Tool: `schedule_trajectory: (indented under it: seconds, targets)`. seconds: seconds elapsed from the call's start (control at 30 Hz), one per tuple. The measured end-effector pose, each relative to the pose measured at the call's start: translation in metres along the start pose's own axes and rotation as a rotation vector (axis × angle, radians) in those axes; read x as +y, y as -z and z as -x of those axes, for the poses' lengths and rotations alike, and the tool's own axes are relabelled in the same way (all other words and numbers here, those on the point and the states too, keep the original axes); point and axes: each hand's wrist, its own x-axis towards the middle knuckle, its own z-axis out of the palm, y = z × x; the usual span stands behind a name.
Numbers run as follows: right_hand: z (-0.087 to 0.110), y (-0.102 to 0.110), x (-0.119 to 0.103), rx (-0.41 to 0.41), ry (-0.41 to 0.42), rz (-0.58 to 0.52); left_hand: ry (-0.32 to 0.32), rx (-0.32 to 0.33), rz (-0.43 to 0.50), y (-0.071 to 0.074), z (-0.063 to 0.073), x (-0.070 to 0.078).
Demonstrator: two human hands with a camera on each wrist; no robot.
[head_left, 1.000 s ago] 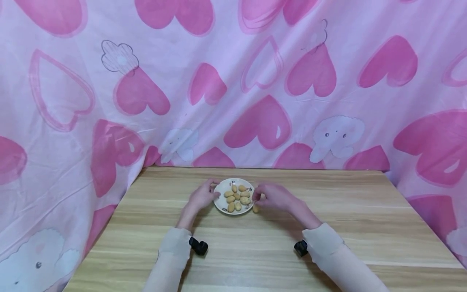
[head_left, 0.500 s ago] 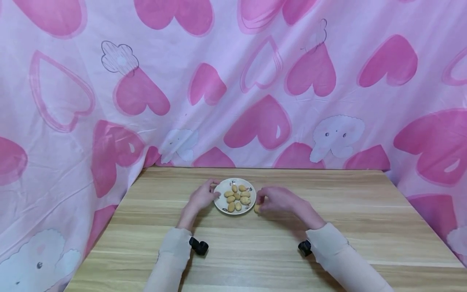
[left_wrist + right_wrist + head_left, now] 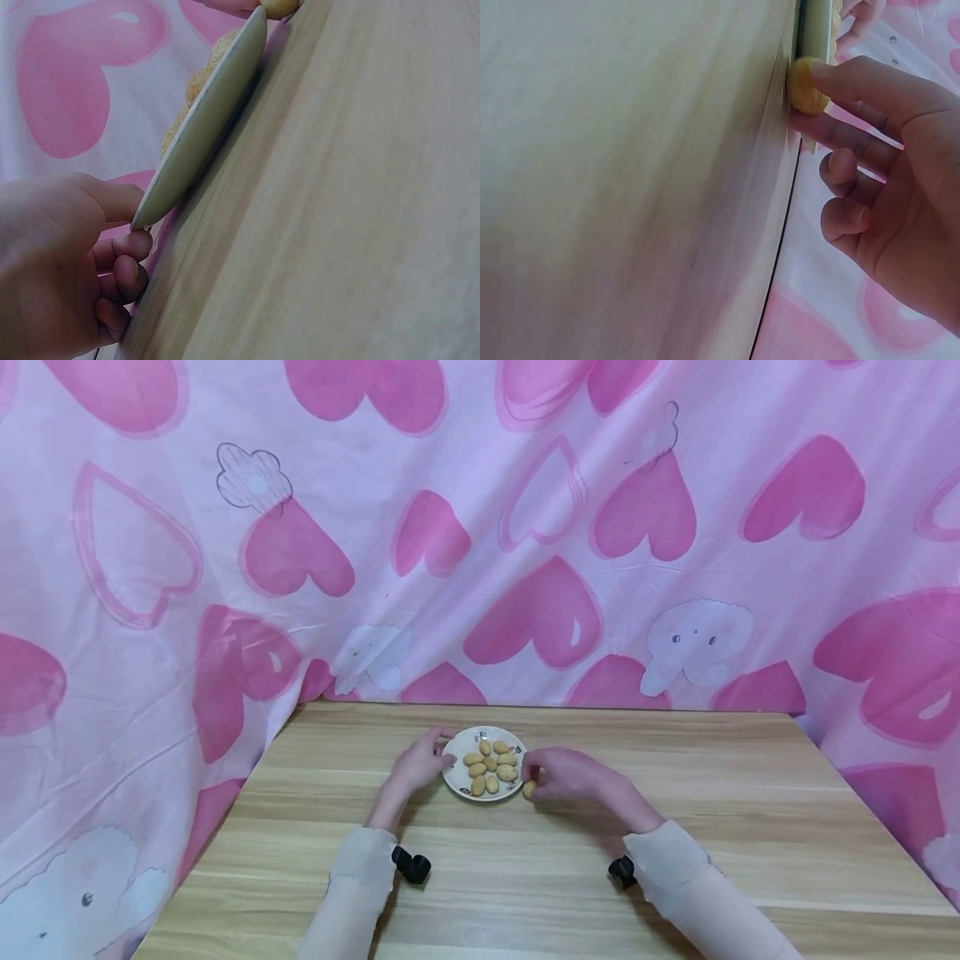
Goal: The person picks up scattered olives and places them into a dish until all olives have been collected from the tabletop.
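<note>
A white round plate (image 3: 458,781) with small dark prints on its rim stands near the back of the table. Several small tan oval, nut-like pieces (image 3: 477,770) lie on it. My left hand (image 3: 416,767) pinches the plate's left rim, its thumb on top and fingers curled below. Beside the right rim, my right hand (image 3: 570,774) pinches another tan oval piece (image 3: 808,86) between thumb and finger, low at the table surface. The other fingers of that hand curl loosely. From the head view, the right hand partly covers this piece.
The wooden table (image 3: 510,877) extends around the plate. A pink cloth (image 3: 510,527) printed with hearts hangs behind its back edge and down the left side. Small black devices (image 3: 411,866) sit at both wrists, by light rolled-up sleeves (image 3: 363,864).
My right hand first drew slightly away from the plate, then came back towards its rim. The left hand keeps its grip on the rim. The head view has shifted a little.
</note>
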Motion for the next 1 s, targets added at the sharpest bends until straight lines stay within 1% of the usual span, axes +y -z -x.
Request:
schedule_trajectory:
  seconds: [0.03,0.3,0.57,0.83,1.0]
  targets:
    - [0.001,0.000,0.000,0.003,-0.008,-0.003,0.002,-0.002,0.000,0.000,0.000,0.001]
    - [0.001,-0.003,-0.001,-0.005,0.016,-0.003,0.016,-0.001,0.007,0.002,0.002,0.003]
    - [0.001,-0.002,-0.003,0.016,0.026,0.003,0.011,-0.003,0.014,0.001,0.001,0.002]
    - [0.001,-0.001,-0.008,-0.002,0.017,0.006,0.000,-0.005,0.025,0.001,0.002,0.002]
    - [0.001,0.006,-0.012,0.019,0.016,-0.019,-0.002,-0.006,0.016,0.002,0.001,0.002]
